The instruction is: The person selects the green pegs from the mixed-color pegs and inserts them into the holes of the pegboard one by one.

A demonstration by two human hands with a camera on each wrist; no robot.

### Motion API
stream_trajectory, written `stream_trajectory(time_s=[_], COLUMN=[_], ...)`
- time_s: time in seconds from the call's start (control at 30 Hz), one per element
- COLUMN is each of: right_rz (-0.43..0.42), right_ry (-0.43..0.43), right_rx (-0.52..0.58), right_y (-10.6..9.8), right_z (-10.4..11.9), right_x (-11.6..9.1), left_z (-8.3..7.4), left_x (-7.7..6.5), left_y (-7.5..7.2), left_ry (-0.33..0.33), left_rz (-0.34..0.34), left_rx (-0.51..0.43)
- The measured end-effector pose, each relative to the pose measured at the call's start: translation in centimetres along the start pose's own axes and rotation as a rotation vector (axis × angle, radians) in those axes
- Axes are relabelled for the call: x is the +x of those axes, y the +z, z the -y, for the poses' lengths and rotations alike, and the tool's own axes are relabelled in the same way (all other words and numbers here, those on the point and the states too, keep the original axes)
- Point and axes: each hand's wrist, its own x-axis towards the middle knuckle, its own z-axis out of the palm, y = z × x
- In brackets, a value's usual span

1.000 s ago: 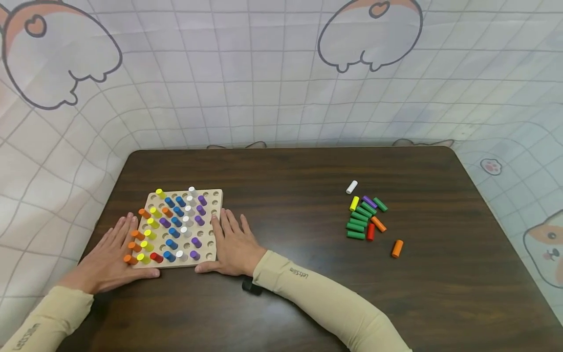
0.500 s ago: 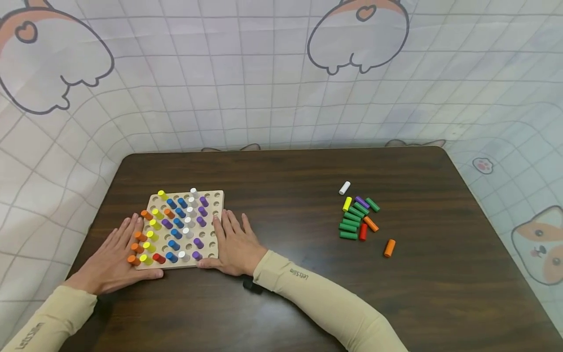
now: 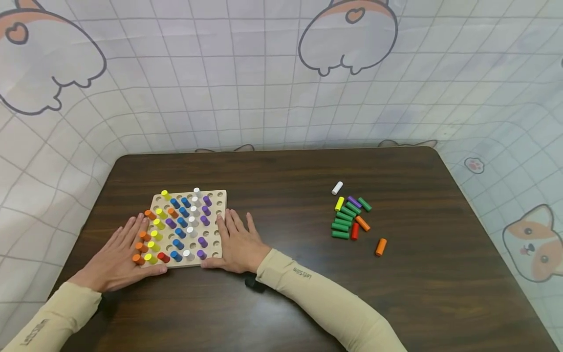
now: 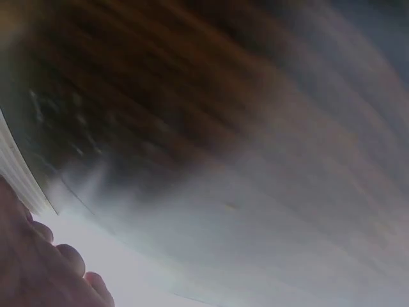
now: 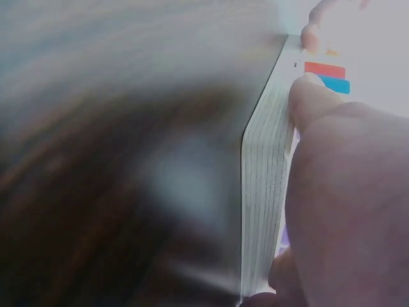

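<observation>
A pale wooden pegboard (image 3: 214, 228) lies at the left of the table, with upright orange, yellow, blue, white, purple and red pegs in many of its holes. My left hand (image 3: 115, 260) rests along its left side, fingers extended, thumb at the near edge beside a red peg (image 3: 163, 257). Against the right side lies my right hand (image 3: 242, 246), its fingers straight and its thumb along the near edge. In the right wrist view that thumb (image 5: 313, 99) touches the board's layered edge (image 5: 263, 166). The left wrist view shows only fingertips (image 4: 70, 258) and blurred tabletop.
Loose pegs lie right of centre on the dark wooden table (image 3: 281, 195): several green pegs (image 3: 343, 222), a white peg (image 3: 337, 188), a yellow, a purple, a red peg (image 3: 355, 231) and two orange ones. A patterned cloth (image 3: 264, 98) hangs behind the table.
The pegboard has slid a little to the right across the table, both hands moving with it. The head view has turned slightly right, so the loose pegs appear further left.
</observation>
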Motion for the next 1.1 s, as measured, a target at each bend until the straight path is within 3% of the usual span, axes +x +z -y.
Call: stream_trajectory(time_s=[0.3, 1.1], right_rz=[-0.043, -0.043], right_ry=[0.017, 0.044], right_rx=[-0.039, -0.049], right_y=[0.1, -0.2], right_z=[-1.4, -5.7], right_x=[-1.2, -3.5], left_z=[-1.6, -6.3], left_x=[0.9, 3.3], left_y=[0.2, 0.6], left_ry=[0.013, 0.036], left_rz=[-0.016, -0.005], left_rx=[0.023, 0.024])
